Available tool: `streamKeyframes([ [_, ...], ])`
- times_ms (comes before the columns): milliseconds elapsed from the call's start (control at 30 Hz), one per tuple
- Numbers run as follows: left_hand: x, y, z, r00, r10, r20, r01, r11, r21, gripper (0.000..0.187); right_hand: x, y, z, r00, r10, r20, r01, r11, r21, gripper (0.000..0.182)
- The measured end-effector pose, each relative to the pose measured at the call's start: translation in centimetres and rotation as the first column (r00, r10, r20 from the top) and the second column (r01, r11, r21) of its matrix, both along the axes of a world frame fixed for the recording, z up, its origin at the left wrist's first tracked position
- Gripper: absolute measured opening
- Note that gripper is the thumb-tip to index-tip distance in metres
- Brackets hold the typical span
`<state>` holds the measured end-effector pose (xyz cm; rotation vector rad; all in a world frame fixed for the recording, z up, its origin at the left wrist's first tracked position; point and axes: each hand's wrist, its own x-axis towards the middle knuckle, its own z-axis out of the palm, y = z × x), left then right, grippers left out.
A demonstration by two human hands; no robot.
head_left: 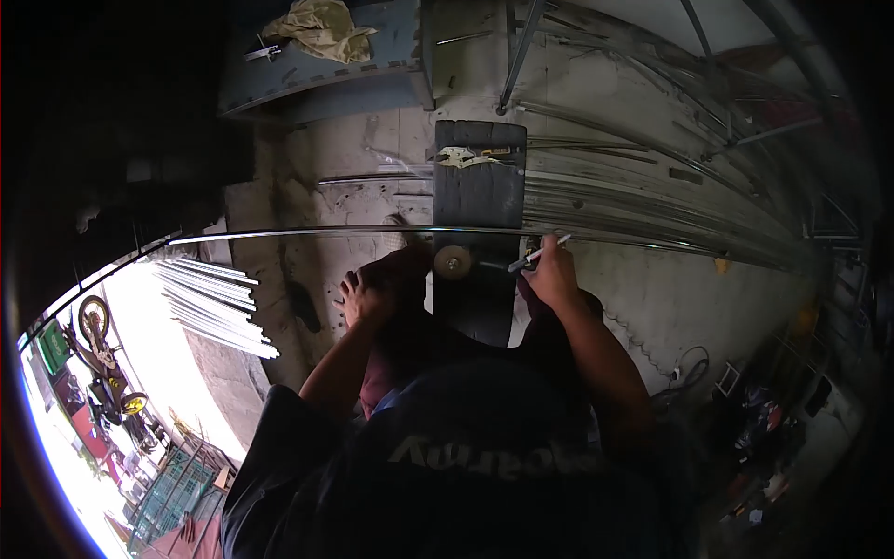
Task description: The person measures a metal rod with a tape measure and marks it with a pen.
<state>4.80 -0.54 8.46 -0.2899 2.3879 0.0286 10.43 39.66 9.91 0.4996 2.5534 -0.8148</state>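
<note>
My left hand (361, 300) rests on my left knee with its fingers spread, and nothing is in it. Held in my right hand (551, 272), beside the right edge of a narrow dark bench (480, 200), is a slim white and dark pen-like marker (524, 260). A long thin metal rod (326, 230) lies crosswise over the bench, just beyond both hands. Between my knees, a round brownish disc (453, 263) shows on the bench. Locking pliers (467, 156) and a small yellowish tool lie near the bench's far end.
Long metal bars (615, 200) lie on the floor to the right. A bundle of pale tubes (219, 307) is at the left by the bright opening. Beyond the bench stands a blue-grey table (354, 79) with a crumpled cloth (326, 30). A cable (689, 368) lies at the right.
</note>
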Motion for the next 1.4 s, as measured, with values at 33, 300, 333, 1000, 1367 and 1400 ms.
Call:
streamKeyframes([
  [33, 0.5, -0.1, -0.2, 0.999, 0.014, -0.042, -0.013, 1.0, 0.026, 0.076, -1.8, -0.6, -2.8, 0.997, 0.073, -0.037, -0.072, 0.997, 0.017, 0.067],
  [300, 4.2, -2.9, -4.9, 0.912, 0.017, -0.409, -0.022, 1.0, -0.007, 0.069, -10.0, -5.3, -16.5, 0.936, 0.204, -0.288, -0.206, 0.978, 0.024, 0.078],
  [333, 4.4, -3.1, -5.2, 0.893, 0.014, -0.451, -0.017, 1.0, -0.001, 0.069, -9.9, -5.3, -16.9, 0.924, 0.206, -0.324, -0.204, 0.978, 0.039, 0.077],
  [1000, 11.0, -0.8, -6.0, 0.708, 0.01, -0.706, 0.142, 0.977, 0.157, 0.078, 18.9, 10.6, -10.0, 0.915, -0.24, -0.324, 0.361, 0.845, 0.394, 0.066],
  [1367, 9.0, 1.0, -4.9, 0.728, -0.161, -0.666, 0.216, 0.976, -0.001, 0.077, 17.4, 9.9, -8.6, 0.898, -0.336, -0.285, 0.424, 0.835, 0.352, 0.052],
  [1400, 8.8, 0.6, -6.1, 0.725, -0.223, -0.652, 0.222, 0.971, -0.085, 0.079, 17.4, 10.0, -9.4, 0.903, -0.315, -0.293, 0.412, 0.829, 0.378, 0.05],
])
